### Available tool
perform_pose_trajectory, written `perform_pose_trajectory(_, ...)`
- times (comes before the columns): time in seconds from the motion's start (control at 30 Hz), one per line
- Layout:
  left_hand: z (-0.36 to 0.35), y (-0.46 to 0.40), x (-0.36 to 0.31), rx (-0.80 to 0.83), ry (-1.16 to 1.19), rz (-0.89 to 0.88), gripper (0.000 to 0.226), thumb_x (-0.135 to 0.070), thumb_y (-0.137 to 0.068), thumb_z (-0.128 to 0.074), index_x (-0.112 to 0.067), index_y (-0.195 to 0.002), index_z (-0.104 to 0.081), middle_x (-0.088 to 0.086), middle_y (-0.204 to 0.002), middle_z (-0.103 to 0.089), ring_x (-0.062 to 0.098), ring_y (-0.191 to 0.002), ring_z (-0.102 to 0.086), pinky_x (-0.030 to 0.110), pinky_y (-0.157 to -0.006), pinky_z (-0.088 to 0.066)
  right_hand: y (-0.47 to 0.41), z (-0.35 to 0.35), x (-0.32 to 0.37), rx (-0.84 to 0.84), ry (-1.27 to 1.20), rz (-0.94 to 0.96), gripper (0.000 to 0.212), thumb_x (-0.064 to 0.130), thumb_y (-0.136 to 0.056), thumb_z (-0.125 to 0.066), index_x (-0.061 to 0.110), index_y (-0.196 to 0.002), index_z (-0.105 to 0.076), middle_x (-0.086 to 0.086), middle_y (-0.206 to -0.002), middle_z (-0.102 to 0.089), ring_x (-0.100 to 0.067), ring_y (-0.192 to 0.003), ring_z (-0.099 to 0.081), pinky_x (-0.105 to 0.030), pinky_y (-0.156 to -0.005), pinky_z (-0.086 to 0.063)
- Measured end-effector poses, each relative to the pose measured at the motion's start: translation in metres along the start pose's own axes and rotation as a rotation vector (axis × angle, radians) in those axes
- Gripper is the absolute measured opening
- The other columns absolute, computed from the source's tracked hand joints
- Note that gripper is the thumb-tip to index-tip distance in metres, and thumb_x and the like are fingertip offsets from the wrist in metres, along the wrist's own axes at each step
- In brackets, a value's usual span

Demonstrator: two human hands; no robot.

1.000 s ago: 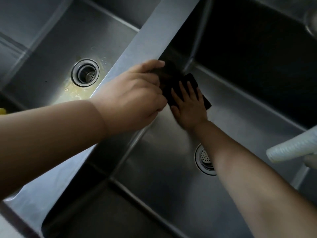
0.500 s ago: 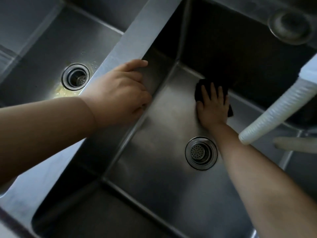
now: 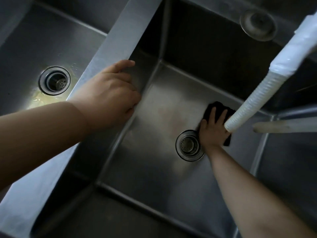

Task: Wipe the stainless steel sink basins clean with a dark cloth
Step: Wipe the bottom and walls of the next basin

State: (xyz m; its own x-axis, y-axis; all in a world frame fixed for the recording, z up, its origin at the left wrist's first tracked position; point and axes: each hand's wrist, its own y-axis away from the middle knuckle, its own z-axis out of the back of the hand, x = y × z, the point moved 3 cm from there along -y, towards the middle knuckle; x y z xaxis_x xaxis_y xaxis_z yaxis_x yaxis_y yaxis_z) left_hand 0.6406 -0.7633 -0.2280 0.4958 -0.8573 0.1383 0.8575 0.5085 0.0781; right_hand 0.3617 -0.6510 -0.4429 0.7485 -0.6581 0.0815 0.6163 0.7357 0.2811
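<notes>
One dark cloth (image 3: 216, 107) now beside drain (image 3: 189, 145), right hand (image 3: 213, 130) pressing

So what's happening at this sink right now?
A person is wiping out a double stainless steel sink. Their right hand presses a dark cloth flat against the floor of the right basin, just beside its drain. The left hand rests on the divider between the basins, fingers curled over its edge. A white ribbed hose hangs over the cloth. The left basin has yellowish residue by its drain.
</notes>
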Motion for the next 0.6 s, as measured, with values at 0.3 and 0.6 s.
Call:
perform_pose_trajectory(0.3,0.006,0.001,-0.003,-0.001,-0.043,-0.029,0.029,-0.021,-0.076,-0.042,-0.014,-0.063,-0.066,0.007,-0.06,-0.064,0.031,-0.073,-0.063,0.044,-0.115,-0.023,0.084,-0.036,0.119,0.128,0.104,0.593,0.064,0.044,-0.093,-0.034,0.032,-0.15,-0.006,-0.011,-0.158,0.003,-0.037,-0.143,0.01,-0.053,-0.112,0.012)
perform_pose_trajectory(0.6,0.0,0.004,-0.014,0.032,-0.232,-0.086,0.008,-0.004,-0.075,-0.059,-0.007,-0.069,-0.064,0.014,-0.062,-0.061,0.035,-0.069,-0.061,0.05,-0.114,-0.021,0.042,-0.017,0.074,0.098,0.165,0.633,0.06,0.045,-0.096,-0.032,0.035,-0.149,-0.006,-0.006,-0.159,-0.001,-0.033,-0.144,0.006,-0.052,-0.114,0.001)
